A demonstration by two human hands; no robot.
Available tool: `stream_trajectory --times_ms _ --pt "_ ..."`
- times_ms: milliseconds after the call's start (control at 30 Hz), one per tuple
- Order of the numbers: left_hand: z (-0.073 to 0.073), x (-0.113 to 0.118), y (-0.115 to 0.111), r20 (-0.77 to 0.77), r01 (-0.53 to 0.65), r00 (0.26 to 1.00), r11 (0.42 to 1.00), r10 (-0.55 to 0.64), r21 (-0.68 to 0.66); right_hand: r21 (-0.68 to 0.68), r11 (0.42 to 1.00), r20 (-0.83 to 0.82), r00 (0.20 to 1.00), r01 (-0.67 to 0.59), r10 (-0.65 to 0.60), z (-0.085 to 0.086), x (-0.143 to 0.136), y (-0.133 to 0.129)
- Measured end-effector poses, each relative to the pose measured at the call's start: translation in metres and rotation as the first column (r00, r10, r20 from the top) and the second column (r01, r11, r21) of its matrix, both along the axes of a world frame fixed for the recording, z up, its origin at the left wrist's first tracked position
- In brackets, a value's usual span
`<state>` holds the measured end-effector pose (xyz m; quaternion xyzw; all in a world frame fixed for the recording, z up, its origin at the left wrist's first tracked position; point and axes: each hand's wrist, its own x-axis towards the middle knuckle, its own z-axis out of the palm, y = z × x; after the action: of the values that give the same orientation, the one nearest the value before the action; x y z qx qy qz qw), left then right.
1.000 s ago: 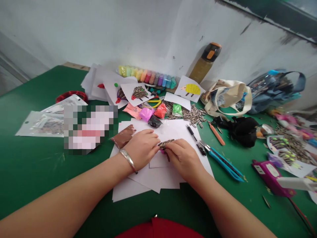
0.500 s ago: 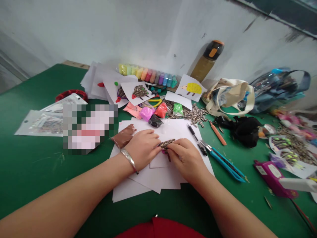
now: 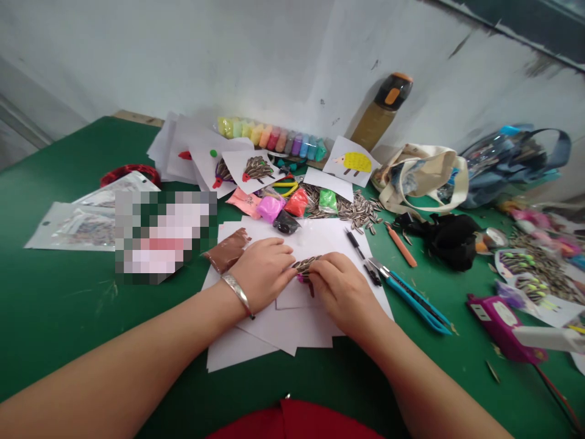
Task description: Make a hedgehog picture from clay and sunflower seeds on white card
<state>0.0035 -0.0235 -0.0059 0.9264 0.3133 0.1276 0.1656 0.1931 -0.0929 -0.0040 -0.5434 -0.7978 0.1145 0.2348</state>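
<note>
A small figure covered in striped sunflower seeds (image 3: 303, 266), with a magenta edge and a brown strip below, lies on a small white card (image 3: 292, 300) over stacked white paper (image 3: 301, 329). Against its left end press the thumb and fingers of my left hand (image 3: 262, 275), closed together. My right hand (image 3: 343, 288) is closed in a pinch at the right end; its curled fingers cover that side, so a single seed between them cannot be made out. A brown clay packet (image 3: 227, 250) sits beside my left hand.
Behind the paper are loose sunflower seeds (image 3: 359, 210), colored clay packets (image 3: 270, 208) and finished hedgehog cards (image 3: 250, 171). To the right lie a black pen (image 3: 363, 256), a blue cutter (image 3: 414, 299), an orange tool (image 3: 402, 245) and a magenta glue gun (image 3: 505, 326).
My right fingers have curled in more and shifted slightly over the figure's right end. My left hand stays in place.
</note>
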Motion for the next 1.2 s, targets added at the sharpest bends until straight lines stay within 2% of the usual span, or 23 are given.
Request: stream_trajectory --times_ms 233,467,667,800,1100,1200 --pt "-0.0001 0.0003 0.0002 0.011 -0.002 1.0 1.0 0.002 -0.001 -0.001 0.999 0.025 0.999 -0.042 0.042 -0.0037 0.0012 0.0011" --pt "0.0023 0.0011 0.0016 0.01 0.02 1.0 1.0 -0.02 0.015 -0.012 1.0 -0.001 1.0 0.005 -0.005 0.0 0.0021 0.0005" --pt "0.001 0.0003 0.0018 0.035 0.015 0.999 1.0 -0.016 0.017 -0.02 0.999 -0.128 0.991 -0.042 0.039 0.001 0.0026 0.0006" --pt "-0.0016 0.0001 0.0011 0.04 0.011 0.999 1.0 -0.012 0.023 0.025 0.999 -0.181 0.982 -0.048 0.052 -0.0017 0.0004 0.0012" --pt "-0.0034 0.0007 0.0004 0.02 -0.007 1.0 1.0 0.006 0.012 0.136 0.988 -0.035 0.997 -0.07 0.075 -0.005 -0.0041 0.0014" --pt "-0.004 0.0012 -0.0005 0.027 -0.014 1.0 1.0 0.014 0.013 0.136 0.985 0.025 0.994 -0.106 0.103 -0.0075 -0.0049 0.0016"
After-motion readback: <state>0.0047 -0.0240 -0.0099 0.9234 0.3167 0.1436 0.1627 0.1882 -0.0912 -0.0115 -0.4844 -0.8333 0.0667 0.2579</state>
